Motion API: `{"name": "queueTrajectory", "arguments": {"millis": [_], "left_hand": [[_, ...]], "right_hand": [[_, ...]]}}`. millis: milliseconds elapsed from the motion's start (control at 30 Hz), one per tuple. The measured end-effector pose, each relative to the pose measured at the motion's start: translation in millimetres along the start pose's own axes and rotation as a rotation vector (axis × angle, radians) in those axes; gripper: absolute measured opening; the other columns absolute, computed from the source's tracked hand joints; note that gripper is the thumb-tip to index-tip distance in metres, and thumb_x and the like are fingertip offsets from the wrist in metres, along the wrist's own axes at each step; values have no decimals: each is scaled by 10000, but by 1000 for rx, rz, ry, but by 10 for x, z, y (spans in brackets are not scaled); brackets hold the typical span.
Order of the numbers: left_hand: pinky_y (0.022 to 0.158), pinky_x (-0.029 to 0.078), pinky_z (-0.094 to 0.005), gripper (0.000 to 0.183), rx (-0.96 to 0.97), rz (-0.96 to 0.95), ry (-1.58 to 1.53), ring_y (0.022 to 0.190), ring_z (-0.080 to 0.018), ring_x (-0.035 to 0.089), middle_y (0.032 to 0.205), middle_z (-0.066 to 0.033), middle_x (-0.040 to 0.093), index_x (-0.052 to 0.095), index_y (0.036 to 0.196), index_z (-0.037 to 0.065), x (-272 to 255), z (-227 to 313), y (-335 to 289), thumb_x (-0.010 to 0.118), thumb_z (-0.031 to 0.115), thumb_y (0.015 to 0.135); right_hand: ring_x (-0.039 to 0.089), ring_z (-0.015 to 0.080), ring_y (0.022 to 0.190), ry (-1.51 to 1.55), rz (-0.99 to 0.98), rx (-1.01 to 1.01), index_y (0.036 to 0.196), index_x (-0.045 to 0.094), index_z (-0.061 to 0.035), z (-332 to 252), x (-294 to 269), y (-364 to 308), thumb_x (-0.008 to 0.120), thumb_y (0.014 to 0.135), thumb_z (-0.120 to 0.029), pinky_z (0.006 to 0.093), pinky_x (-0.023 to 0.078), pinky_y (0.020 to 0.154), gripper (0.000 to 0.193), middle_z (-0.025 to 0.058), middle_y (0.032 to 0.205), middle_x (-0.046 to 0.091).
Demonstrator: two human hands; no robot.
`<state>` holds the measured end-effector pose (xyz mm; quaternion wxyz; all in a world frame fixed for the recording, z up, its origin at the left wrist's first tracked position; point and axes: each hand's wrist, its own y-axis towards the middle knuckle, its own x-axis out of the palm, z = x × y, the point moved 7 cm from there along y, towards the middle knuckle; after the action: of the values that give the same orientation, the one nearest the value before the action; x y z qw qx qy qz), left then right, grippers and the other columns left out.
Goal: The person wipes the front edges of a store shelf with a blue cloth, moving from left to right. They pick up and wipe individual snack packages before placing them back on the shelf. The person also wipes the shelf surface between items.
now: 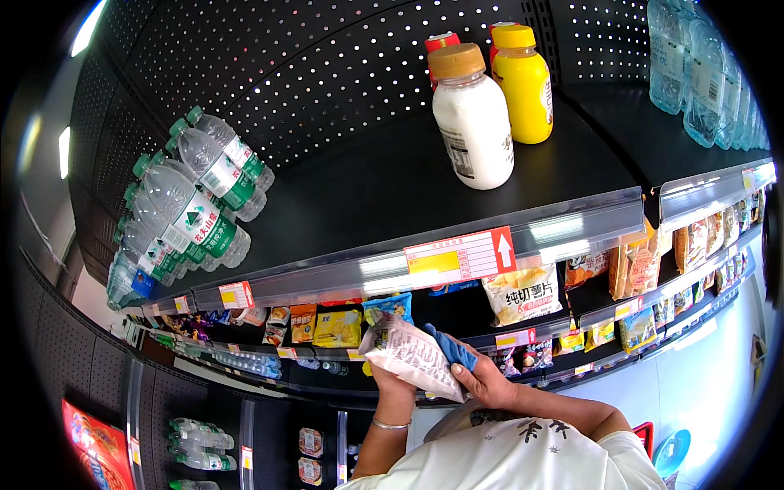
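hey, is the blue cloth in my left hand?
No, your right hand holds the blue cloth against the bag, while your left hand holds the bag.

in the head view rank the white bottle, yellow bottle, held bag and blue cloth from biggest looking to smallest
1. White bottle
2. Yellow bottle and held bag: too alike to rank, and the yellow bottle is partly hidden
3. Blue cloth, as far as it shows
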<state>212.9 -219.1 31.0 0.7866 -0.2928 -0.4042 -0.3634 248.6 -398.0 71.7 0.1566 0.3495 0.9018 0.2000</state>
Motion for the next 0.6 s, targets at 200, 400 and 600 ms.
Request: {"name": "queueTrajectory", "arguments": {"millis": [200, 400, 600], "left_hand": [[931, 465, -448, 522, -219, -286, 1, 976, -281, 588, 1021, -121, 626, 573, 1182, 83, 482, -91, -100, 501, 540, 939], [832, 407, -352, 309, -329, -458, 82, 789, -188, 482, 794, -31, 524, 553, 1008, 102, 658, -290, -73, 560, 406, 949], [989, 476, -441, 576, -330, -428, -18, 1071, -307, 581, 1139, -157, 592, 498, 1278, 29, 335, -291, -81, 496, 500, 946]], "right_hand": [[525, 294, 1230, 182, 38, 160, 1397, 450, 9, 188, -4, -4, 442, 1049, -286, 375, 398, 1051, 456, 196, 1356, 533], [542, 121, 970, 298, -41, 358, 1210, 556, 10, 314, -68, -101, 563, 998, -373, 307, 460, 886, 438, 90, 1042, 634], [582, 110, 1031, 571, 93, 579, 1246, 582, 17, 409, 38, -202, 725, 902, -237, 297, 465, 938, 451, 52, 1147, 657]]}}
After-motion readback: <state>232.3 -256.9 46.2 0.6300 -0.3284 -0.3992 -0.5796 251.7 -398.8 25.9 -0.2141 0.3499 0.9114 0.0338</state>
